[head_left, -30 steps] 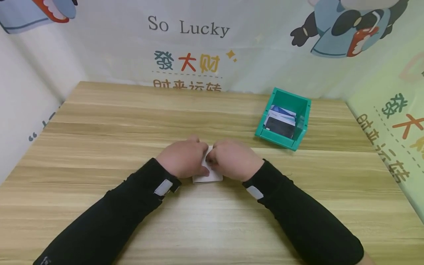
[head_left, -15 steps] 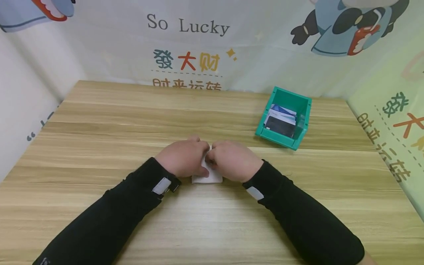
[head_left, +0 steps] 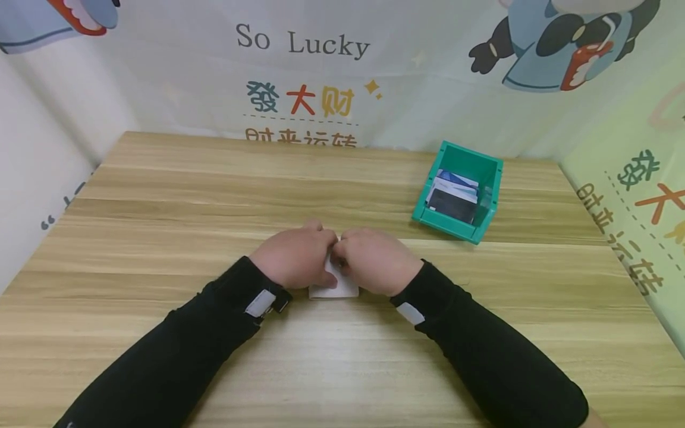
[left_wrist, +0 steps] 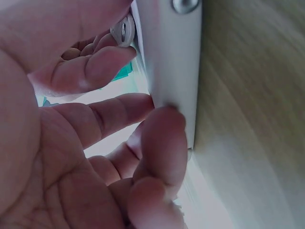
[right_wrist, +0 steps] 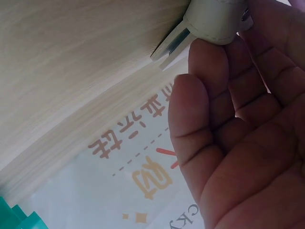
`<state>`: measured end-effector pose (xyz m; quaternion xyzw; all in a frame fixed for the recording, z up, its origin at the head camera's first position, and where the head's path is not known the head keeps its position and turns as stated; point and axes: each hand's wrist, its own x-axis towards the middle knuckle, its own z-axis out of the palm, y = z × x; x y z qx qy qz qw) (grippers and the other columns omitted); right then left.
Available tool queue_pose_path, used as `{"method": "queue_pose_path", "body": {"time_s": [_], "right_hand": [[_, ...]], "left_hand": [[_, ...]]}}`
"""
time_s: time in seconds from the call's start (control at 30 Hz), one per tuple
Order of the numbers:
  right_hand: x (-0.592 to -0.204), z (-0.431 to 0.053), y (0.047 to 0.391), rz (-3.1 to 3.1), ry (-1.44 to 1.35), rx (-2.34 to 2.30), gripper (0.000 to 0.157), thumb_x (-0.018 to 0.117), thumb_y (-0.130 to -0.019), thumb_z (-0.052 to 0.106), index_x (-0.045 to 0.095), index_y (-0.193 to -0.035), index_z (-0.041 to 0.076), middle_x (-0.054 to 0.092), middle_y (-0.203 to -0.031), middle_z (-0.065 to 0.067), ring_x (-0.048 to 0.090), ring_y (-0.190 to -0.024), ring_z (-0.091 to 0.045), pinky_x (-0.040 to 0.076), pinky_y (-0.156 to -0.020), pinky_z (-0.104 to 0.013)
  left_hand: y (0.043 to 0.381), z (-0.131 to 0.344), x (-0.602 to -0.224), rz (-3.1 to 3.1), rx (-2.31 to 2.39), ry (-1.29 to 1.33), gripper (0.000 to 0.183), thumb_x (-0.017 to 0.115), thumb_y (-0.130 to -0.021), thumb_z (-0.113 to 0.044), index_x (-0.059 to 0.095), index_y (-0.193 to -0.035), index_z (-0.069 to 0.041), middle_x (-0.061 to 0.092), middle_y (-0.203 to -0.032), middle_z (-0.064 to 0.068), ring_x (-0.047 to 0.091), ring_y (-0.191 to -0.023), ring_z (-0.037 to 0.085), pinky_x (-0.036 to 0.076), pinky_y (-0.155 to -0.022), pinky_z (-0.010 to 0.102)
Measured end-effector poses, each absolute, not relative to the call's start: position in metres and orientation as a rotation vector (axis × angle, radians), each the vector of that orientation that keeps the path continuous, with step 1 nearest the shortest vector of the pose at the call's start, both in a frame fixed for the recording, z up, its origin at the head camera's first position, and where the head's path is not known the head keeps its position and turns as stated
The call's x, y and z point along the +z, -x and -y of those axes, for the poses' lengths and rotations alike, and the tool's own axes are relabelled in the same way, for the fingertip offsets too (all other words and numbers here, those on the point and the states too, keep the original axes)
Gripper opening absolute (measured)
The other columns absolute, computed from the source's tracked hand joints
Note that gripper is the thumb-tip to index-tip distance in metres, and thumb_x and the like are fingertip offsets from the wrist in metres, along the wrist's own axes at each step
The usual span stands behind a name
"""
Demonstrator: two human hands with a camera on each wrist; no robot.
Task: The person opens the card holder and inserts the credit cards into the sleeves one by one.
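A small white wallet (head_left: 334,291) lies at the middle of the wooden table, mostly covered by both hands. My left hand (head_left: 294,257) holds it from the left, its thumb across the top. In the left wrist view the wallet's pale side (left_wrist: 172,62) carries a round silver snap (left_wrist: 185,4), and fingertips (left_wrist: 164,138) press against that side. From the right, my right hand (head_left: 377,260) pinches at the wallet with curled fingers. The right wrist view shows a stitched white part (right_wrist: 214,21) of it at those fingertips (right_wrist: 207,57). The wallet's upper face is largely hidden.
A green bin (head_left: 443,224) stands on the table at the back right, with several cards (head_left: 453,205) inside. Printed white cloth (head_left: 176,77) hangs behind the table and along its sides.
The right hand's fingers have shifted slightly over the wallet. Both hands and the wallet otherwise keep nearly the same place, and the green bin has not moved.
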<state>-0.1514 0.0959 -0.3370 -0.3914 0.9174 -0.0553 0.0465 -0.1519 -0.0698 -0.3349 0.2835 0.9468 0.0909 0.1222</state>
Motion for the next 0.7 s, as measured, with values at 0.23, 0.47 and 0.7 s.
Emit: {"method": "queue_pose_path", "body": {"time_s": [0.23,0.47,0.7], "right_hand": [[-0.3370,-0.0958,0.1517,-2.801,1.191,-0.168,0.007,0.065,-0.086,0.012,0.070,-0.090,0.016,0.058,-0.084,0.005,0.049,-0.075,-0.007,0.047,-0.072,-0.023],[-0.3396,-0.0951,0.1530,-2.804,1.200,-0.187,0.007,0.064,-0.086,0.011,0.068,-0.088,0.017,0.058,-0.084,0.006,0.049,-0.074,-0.007,0.046,-0.070,-0.023],[-0.3403,-0.0955,0.1535,-2.794,1.215,-0.196,0.005,0.063,-0.088,0.013,0.067,-0.089,0.016,0.055,-0.080,0.005,0.048,-0.071,-0.009,0.045,-0.069,-0.023]], "left_hand": [[0.1515,0.0702,-0.3354,-2.771,0.271,-0.837,0.046,0.078,-0.071,-0.045,0.060,-0.099,-0.014,0.048,-0.091,0.001,0.050,-0.069,0.015,0.045,-0.062,0.031],[0.1499,0.0719,-0.3353,-2.802,0.280,-0.864,0.044,0.079,-0.070,-0.043,0.062,-0.097,-0.013,0.049,-0.088,0.000,0.044,-0.078,0.016,0.043,-0.066,0.030],[0.1493,0.0723,-0.3355,-2.822,0.263,-0.870,0.046,0.079,-0.070,-0.044,0.063,-0.100,-0.013,0.050,-0.092,0.001,0.045,-0.081,0.019,0.043,-0.072,0.035]]}}
